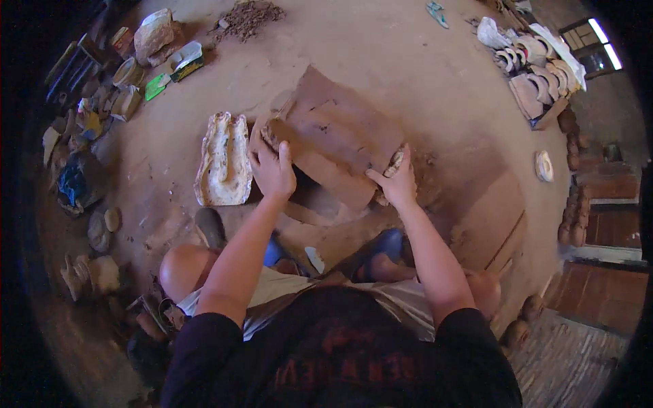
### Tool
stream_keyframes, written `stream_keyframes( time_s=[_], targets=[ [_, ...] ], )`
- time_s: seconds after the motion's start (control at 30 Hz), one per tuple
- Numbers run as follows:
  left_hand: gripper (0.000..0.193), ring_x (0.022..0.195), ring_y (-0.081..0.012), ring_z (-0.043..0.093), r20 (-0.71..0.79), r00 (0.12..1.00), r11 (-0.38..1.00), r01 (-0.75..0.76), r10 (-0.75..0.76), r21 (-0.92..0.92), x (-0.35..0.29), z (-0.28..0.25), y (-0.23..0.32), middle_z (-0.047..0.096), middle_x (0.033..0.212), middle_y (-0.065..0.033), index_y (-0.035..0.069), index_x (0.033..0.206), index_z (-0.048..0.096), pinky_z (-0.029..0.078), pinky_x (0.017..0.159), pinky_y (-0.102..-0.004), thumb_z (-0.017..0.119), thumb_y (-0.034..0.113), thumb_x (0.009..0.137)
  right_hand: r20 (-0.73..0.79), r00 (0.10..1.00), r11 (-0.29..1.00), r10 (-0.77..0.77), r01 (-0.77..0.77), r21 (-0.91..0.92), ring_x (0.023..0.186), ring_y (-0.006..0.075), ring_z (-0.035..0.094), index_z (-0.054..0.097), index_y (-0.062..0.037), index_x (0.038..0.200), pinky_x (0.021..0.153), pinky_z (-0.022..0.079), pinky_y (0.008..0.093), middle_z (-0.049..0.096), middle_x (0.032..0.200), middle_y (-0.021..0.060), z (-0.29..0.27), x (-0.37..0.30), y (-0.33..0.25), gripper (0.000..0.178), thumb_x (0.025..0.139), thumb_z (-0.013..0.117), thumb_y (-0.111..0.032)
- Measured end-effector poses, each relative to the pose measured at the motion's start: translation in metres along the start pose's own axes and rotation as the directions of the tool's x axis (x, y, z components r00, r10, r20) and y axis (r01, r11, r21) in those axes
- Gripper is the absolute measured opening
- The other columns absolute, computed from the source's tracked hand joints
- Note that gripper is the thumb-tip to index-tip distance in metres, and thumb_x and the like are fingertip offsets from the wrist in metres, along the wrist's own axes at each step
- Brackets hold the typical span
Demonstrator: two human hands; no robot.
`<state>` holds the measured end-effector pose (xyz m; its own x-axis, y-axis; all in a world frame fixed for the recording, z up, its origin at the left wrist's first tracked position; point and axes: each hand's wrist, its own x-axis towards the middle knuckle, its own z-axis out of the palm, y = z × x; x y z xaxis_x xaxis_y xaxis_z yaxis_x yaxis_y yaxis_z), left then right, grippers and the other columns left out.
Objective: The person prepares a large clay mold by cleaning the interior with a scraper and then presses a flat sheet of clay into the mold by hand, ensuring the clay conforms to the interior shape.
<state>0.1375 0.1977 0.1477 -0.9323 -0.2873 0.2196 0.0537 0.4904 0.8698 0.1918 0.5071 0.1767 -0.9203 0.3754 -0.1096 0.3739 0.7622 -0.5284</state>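
A broad slab of brown clay (347,119) is tilted in front of me, its near edge raised over a dark gap. My left hand (273,171) grips its left side, where a rough, thick lump shows by the fingers. On the right side, my right hand (400,182) is closed with the thumb on the slab's near corner and the fingers around a rough, pale edge. Whether that edge belongs to the clay or to something beneath it, I cannot tell. Just left of my left hand lies a whitish plaster mold (224,160) with a long raised ridge inside.
Loose dark clay (248,19) is heaped at the far end. Stones, tubs and a green scoop (156,86) crowd the left. Curved clay pieces (544,81) are stacked at the far right, with a white ring-shaped piece (543,166) nearer. My feet are close below the slab.
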Motion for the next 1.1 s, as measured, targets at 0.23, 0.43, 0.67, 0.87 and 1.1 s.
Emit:
stream_keyframes(
  time_s=[0.23,0.43,0.67,0.87,1.1],
  targets=[
    [0.084,0.154,-0.0508,0.031,0.049,0.992,0.986,0.108,-0.115,0.129,-0.004,0.002,0.010,0.035,0.166,-0.0319,0.002,0.169,0.023,0.024,0.129,-0.0529,0.051,0.053,0.108,-0.035,0.997,0.996,0.074,-0.072,0.051,0.153,0.0475,0.040,0.011,-0.0118,0.173,0.122,0.039,0.0571,0.032,0.169,0.0310,-0.003,0.008,-0.022,0.144,0.067,0.097,-0.060],
    [0.082,0.150,-0.0513,0.035,0.010,0.999,0.989,0.043,-0.045,0.142,-0.003,0.005,0.007,0.040,0.162,-0.0332,0.001,0.168,0.024,0.028,0.127,-0.0543,0.052,0.049,0.108,0.012,0.998,0.997,0.062,-0.061,-0.035,0.160,0.0488,0.026,0.011,-0.0120,0.173,0.125,0.028,0.0676,0.015,0.175,0.0300,-0.012,0.015,-0.033,0.145,0.068,0.093,-0.068],
    [0.090,0.155,-0.0571,0.025,0.050,0.991,0.989,0.123,-0.127,0.086,-0.005,0.000,0.008,0.035,0.170,-0.0270,-0.001,0.169,0.019,0.019,0.131,-0.0555,0.051,0.055,0.106,-0.113,0.994,0.969,0.010,-0.038,-0.246,0.165,0.0470,0.008,0.009,-0.0124,0.174,0.125,0.020,0.0735,0.006,0.178,0.0280,-0.008,0.011,-0.055,0.150,0.065,0.091,-0.074],
    [0.089,0.155,-0.0549,0.027,0.057,0.990,0.983,0.116,-0.126,0.145,-0.006,0.005,0.010,0.036,0.169,-0.0272,-0.004,0.167,0.022,0.018,0.132,-0.0542,0.051,0.053,0.106,-0.061,0.997,0.978,0.036,-0.048,-0.201,0.165,0.0467,0.004,0.006,-0.0155,0.174,0.126,0.016,0.0748,0.004,0.179,0.0273,-0.009,0.016,-0.073,0.148,0.068,0.089,-0.075],
    [0.089,0.156,-0.0532,0.026,0.017,0.992,0.980,0.124,-0.128,0.159,-0.019,0.003,0.006,0.034,0.170,-0.0270,-0.006,0.167,0.023,0.016,0.132,-0.0548,0.052,0.053,0.106,0.007,1.000,0.957,-0.005,0.007,-0.289,0.165,0.0484,0.002,0.007,-0.0172,0.175,0.127,0.010,0.0738,0.007,0.179,0.0261,-0.014,0.023,-0.105,0.141,0.073,0.086,-0.074]
  ],
)
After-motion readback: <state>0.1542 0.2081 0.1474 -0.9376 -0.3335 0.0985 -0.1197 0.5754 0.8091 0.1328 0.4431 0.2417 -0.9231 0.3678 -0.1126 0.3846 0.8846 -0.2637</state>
